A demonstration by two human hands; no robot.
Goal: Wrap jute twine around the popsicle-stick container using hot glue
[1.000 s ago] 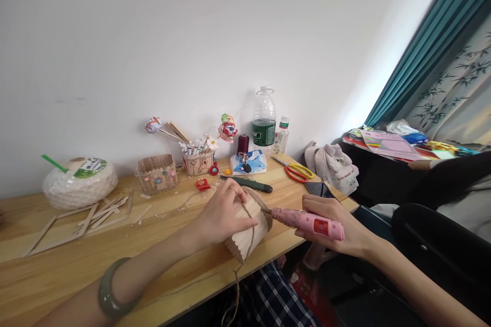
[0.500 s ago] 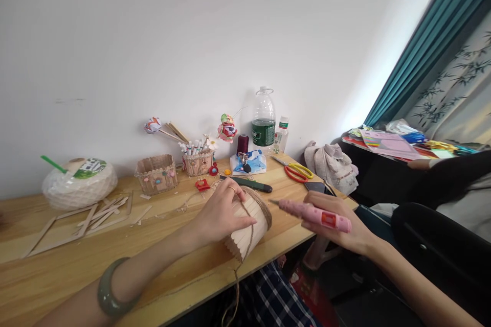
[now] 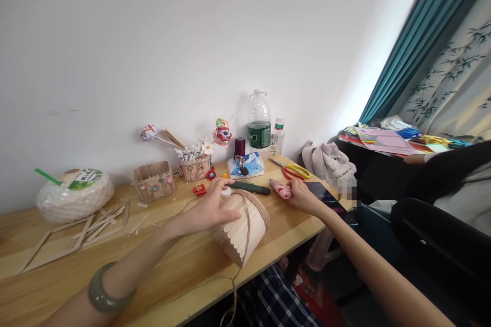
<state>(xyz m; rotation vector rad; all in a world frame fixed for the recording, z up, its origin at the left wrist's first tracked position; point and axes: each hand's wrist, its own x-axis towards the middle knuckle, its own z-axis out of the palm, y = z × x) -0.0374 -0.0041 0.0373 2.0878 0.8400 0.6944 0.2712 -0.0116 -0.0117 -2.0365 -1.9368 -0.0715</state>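
A pot of pale craft sticks (image 3: pixel 237 227) lies on its side near the table's front edge, with brown twine (image 3: pixel 256 204) wound around its far end. The twine's loose tail hangs over the edge. My left hand (image 3: pixel 209 207) is at the pot's left side, thumb and fingers apart, the thumb over the sticks. My right hand (image 3: pixel 303 196) has its fingers closed around the rear of a pink hot glue pen (image 3: pixel 281 189), which is down at the tabletop. A dark green cutter knife (image 3: pixel 251 187) lies behind the pot.
Scissors (image 3: pixel 293 169), a phone (image 3: pixel 326 196) and a blue-white packet (image 3: pixel 245 164) lie around the right side. Behind stand a large bottle (image 3: pixel 260 122) and two decorated boxes (image 3: pixel 153 184). Loose sticks (image 3: pixel 82 232) and a wrapped twine ball (image 3: pixel 74 199) are left. Another person's sleeve (image 3: pixel 456 163) shows right.
My right hand has moved away and down, bringing the glue pen to the tabletop. My left hand has loosened from the twine and pot, its fingers spreading.
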